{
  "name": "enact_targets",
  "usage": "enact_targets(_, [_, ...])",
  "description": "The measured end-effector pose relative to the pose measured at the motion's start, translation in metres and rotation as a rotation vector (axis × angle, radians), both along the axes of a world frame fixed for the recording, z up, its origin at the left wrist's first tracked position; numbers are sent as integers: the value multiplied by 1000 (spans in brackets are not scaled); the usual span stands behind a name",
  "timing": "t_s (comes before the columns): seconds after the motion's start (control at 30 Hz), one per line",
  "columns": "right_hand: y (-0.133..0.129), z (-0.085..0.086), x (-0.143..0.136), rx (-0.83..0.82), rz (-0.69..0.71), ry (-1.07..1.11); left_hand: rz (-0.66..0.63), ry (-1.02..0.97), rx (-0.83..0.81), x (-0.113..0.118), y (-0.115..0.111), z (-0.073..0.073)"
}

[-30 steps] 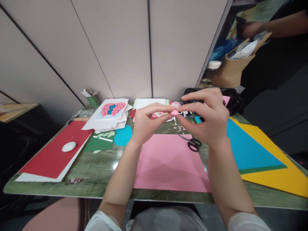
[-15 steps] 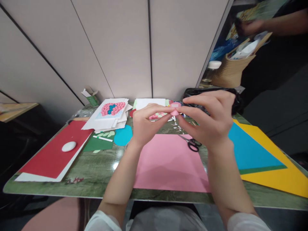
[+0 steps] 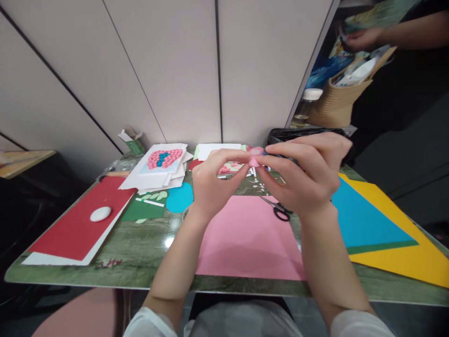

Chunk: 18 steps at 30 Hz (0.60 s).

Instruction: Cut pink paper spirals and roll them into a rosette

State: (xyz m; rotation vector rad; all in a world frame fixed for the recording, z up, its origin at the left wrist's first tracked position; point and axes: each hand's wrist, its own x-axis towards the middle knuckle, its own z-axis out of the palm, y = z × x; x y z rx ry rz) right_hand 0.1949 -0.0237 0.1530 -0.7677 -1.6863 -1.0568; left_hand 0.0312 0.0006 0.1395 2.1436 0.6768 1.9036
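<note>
Raised above the table, a small piece of pink paper (image 3: 254,162), pinched at its middle and flared at top and bottom, sits between my two hands. My left hand (image 3: 215,182) grips its left side between thumb and forefinger. From the right, the thumb and fingers of my right hand (image 3: 308,175) close on the same piece, though its fingertips partly hide the contact. Below lies a large pink paper sheet (image 3: 249,243) on the table. Black-handled scissors (image 3: 281,213) rest across its upper right corner.
On the left are red paper (image 3: 77,224) with a white oval object (image 3: 100,214), and white sheets bearing a pink and blue heart (image 3: 164,159). Blue (image 3: 365,215) and yellow paper (image 3: 414,252) lie right. Another person's hand (image 3: 363,40) is near a woven basket (image 3: 331,105).
The fingers of my right hand have shifted slightly, and the small pink piece has turned a little, with its upper part more rounded. The other person's hand has moved slightly.
</note>
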Motion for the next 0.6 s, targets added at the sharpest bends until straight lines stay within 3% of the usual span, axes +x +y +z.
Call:
enact_targets(0.13, [-1, 0, 3, -53, 17, 16, -241, -111, -264, 0, 1, 0])
enact_targets(0.33, [-1, 0, 5, -97, 52, 21, -564, -115, -550, -6, 9, -2])
enact_targets(0.6, [0, -4, 7, -161, 63, 41, -609, -132, -696, 5, 10, -5])
